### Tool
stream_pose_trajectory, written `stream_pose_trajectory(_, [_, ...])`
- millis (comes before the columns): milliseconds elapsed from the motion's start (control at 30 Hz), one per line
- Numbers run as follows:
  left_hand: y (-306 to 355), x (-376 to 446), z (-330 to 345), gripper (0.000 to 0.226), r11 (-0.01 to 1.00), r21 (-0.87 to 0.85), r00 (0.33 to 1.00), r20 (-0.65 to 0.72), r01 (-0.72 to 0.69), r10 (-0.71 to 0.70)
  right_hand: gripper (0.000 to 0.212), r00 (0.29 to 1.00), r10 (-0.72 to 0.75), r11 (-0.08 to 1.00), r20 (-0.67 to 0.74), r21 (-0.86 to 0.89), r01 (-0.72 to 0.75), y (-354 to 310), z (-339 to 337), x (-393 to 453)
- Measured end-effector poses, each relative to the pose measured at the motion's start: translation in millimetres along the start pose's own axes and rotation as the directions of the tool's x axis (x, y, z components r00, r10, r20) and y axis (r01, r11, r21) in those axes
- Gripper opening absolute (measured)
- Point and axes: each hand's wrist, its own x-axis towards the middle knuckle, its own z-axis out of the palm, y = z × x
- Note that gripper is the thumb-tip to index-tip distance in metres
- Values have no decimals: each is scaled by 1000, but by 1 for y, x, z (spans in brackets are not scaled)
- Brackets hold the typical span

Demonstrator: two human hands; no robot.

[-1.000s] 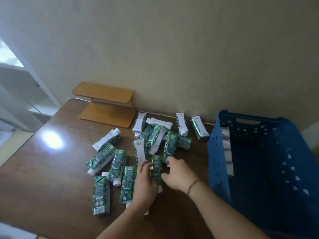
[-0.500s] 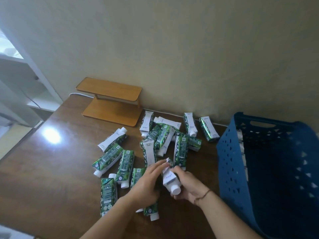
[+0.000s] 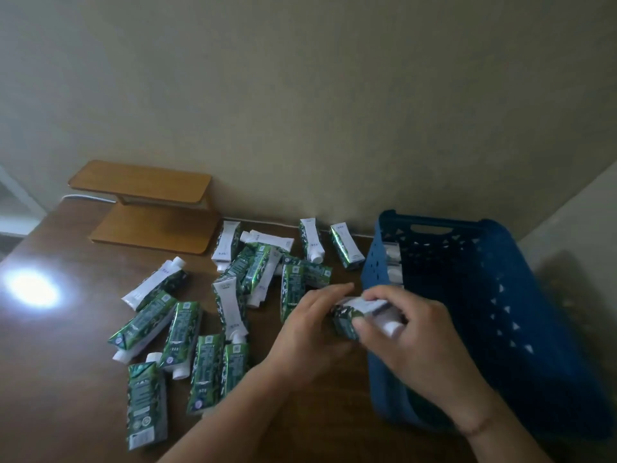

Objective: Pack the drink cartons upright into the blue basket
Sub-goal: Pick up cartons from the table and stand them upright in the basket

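Several green-and-white drink cartons [image 3: 230, 305] lie scattered flat on the brown table [image 3: 66, 379]. My right hand [image 3: 414, 342] grips one carton [image 3: 350, 317] sideways, its white cap pointing right, just over the left wall of the blue basket [image 3: 500, 295]. My left hand [image 3: 310, 332] touches the same carton at its green end, fingers stretched along it. Inside the basket, a few cartons [image 3: 393, 262] stand against the left wall near the far corner.
A two-level wooden stand [image 3: 150, 208] sits at the back left against the beige wall. A bright light glare [image 3: 31, 289] shows on the table's left side. The basket occupies the table's right end.
Both hands lifted a carton from the pile and carried it right, up to the basket's left wall. The view shifted right as well.
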Motion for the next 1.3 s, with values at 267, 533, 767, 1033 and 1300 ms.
stream_pose_trajectory(267, [24,21,41,41,875,-323,933,114,360,-342,14,887,405,882,-222,351,-314,58,-87,-14])
stream_pose_trajectory(533, [4,17,79,53,853,-275,895,179,444,-409,47,788,562,821,250,-57,-568,118,-3,6])
stream_pose_trajectory(767, [0,4,78,38,827,-290,869,285,481,-405,28,552,610,442,569,333,-833,145,24,11])
stream_pose_trajectory(1033, [-53,-44,37,62,584,685,859,-121,435,-497,68,784,569,822,248,-204,-532,128,-18,22])
stream_pose_trajectory(1300, [-78,-105,-5,101,263,785,677,-252,560,-691,41,986,-143,957,-89,-265,115,25,35,34])
